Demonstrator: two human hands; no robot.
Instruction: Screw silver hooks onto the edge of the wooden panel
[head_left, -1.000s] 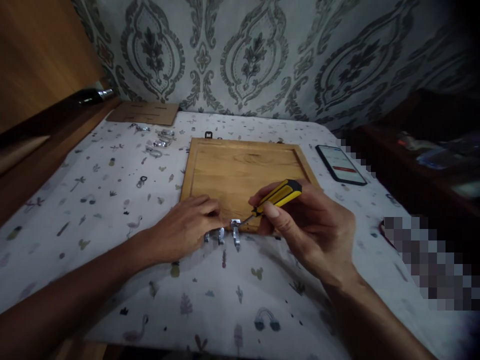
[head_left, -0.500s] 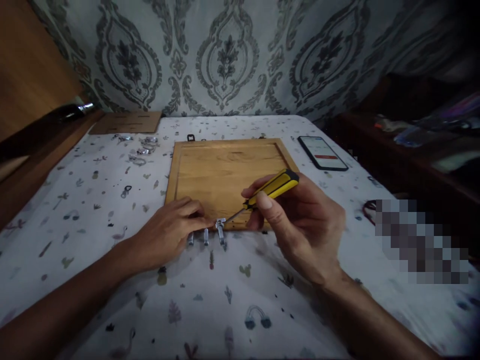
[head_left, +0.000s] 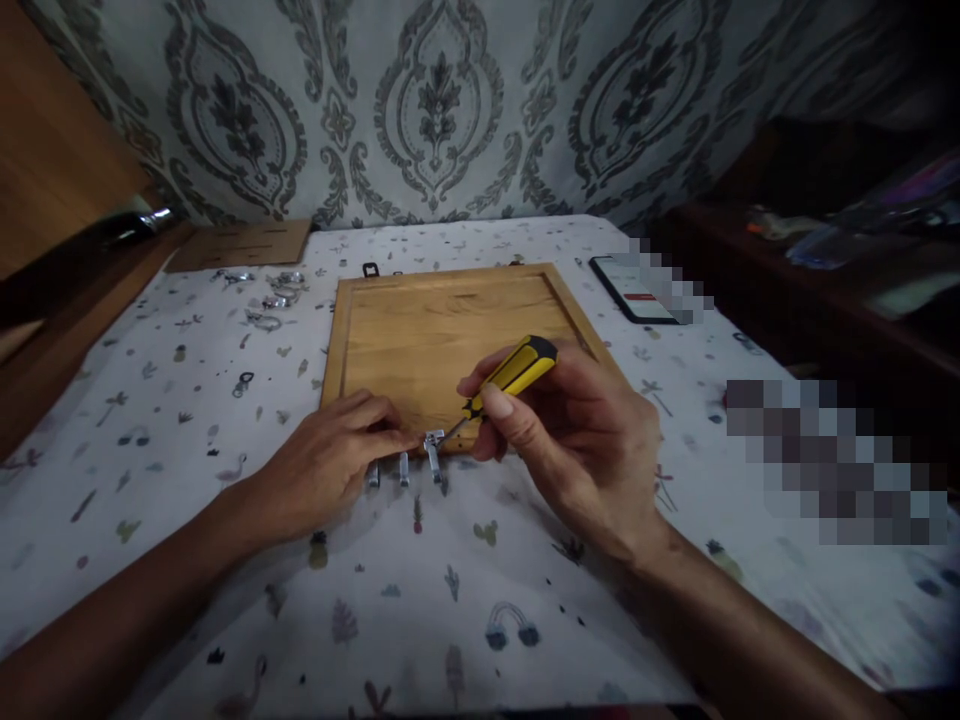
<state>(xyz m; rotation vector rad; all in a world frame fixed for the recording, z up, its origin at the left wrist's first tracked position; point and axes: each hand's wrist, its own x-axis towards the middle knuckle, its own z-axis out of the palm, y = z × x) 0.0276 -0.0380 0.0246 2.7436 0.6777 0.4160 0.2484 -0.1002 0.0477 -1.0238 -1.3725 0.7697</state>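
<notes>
A wooden board (head_left: 450,330) with a raised frame lies flat on the patterned cloth. Along its near edge sit several small metal hooks (head_left: 434,460), their ends sticking out past the wood. My right hand (head_left: 577,430) grips a yellow and black screwdriver (head_left: 517,372), its shaft slanting down to the rightmost hook. My left hand (head_left: 349,455) rests over the board's near left corner, thumb and fingers pressed together beside that same hook. Whatever lies under the left fingertips is hidden.
Loose metal hooks (head_left: 277,290) lie in a small heap at the back left, near a piece of cardboard (head_left: 240,245). A phone (head_left: 630,290) lies right of the board. A black hanger loop (head_left: 371,270) shows at the board's far edge.
The whole view has shifted slightly, so board and hands appear a little further left and up. The screwdriver handle has turned somewhat in my right hand; its tip stays at the same hook.
</notes>
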